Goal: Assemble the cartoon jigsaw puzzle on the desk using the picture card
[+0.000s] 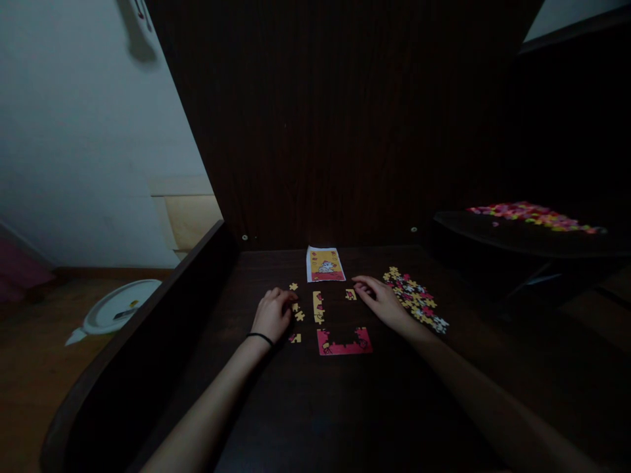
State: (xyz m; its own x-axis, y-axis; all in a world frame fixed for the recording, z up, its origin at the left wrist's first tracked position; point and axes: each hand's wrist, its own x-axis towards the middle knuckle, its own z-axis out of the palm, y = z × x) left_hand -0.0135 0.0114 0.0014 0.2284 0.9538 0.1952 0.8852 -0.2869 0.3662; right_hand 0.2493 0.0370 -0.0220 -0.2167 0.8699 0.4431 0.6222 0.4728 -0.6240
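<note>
My left hand (pixel 273 311) rests on the dark tabletop with fingers loosely bent and apart. Its fingertips lie beside a yellow puzzle piece (pixel 295 307), partly covered; whether they touch it I cannot tell. Other loose yellow pieces (pixel 300 316) lie close by. On the right, my right hand (pixel 382 301) is open, thumb and fingers slightly apart, beside a yellow corner piece with a red figure (pixel 350 294). Between the hands stand a joined yellow strip (pixel 317 306) and, nearer me, a joined red U-shaped section (pixel 345 350).
Behind the pieces lies a printed picture card (pixel 326 265) with a white animal. A pile of mixed pieces (pixel 414 295) spreads right of my right hand. Colourful bits cover a side shelf (pixel 532 215). A raised edge (pixel 148 309) bounds the left; a white round lid-like object (pixel 106 322) sits beyond it.
</note>
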